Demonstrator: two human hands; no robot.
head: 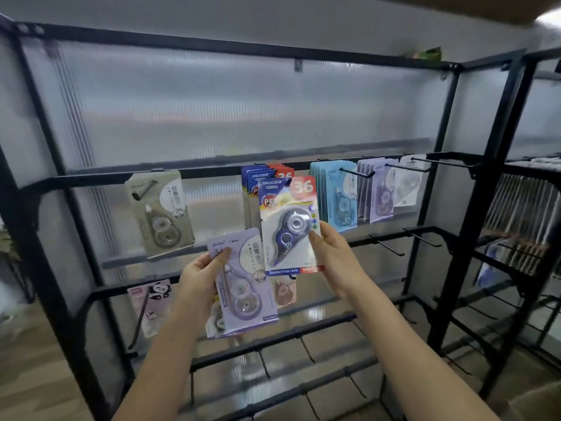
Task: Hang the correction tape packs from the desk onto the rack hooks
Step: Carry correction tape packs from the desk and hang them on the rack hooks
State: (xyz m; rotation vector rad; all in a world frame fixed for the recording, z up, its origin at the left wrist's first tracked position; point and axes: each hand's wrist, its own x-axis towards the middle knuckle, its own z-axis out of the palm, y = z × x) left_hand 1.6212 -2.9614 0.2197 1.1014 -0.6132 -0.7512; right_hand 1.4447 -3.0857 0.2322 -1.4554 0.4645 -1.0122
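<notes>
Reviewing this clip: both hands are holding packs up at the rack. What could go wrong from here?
1. The right hand pinches only the edge of the blue pack; it could slip or miss the hook among the matching blue packs.
2. The left hand holds a stack of purple packs; the ones behind could slide out.
3. Bare hooks point outward near the right forearm and could snag it.

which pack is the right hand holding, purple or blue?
The blue pack with the red "36" corner, held by the right hand before the matching hung stack. The left hand holds the purple pack.
</notes>
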